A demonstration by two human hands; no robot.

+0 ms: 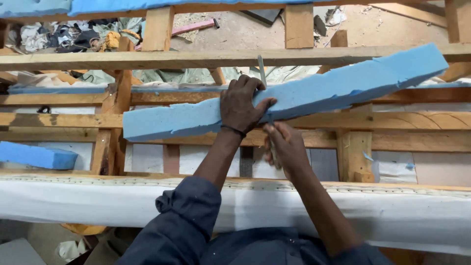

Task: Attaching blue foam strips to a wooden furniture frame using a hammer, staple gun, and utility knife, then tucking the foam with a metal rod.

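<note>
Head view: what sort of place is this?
Probably an upholstery or furniture workshop: a bare wooden frame, a long blue foam strip lying across it, white fabric along its near edge, cloth scraps behind.

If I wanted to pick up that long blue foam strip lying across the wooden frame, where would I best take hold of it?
Probably near the middle of the long blue foam strip, coming from above, where the left hand already presses it down. It is long, soft and slanted across the wooden frame, so a grip at one end would likely let it sag. The right hand holds a thin blade there, so stay clear of it.
</note>
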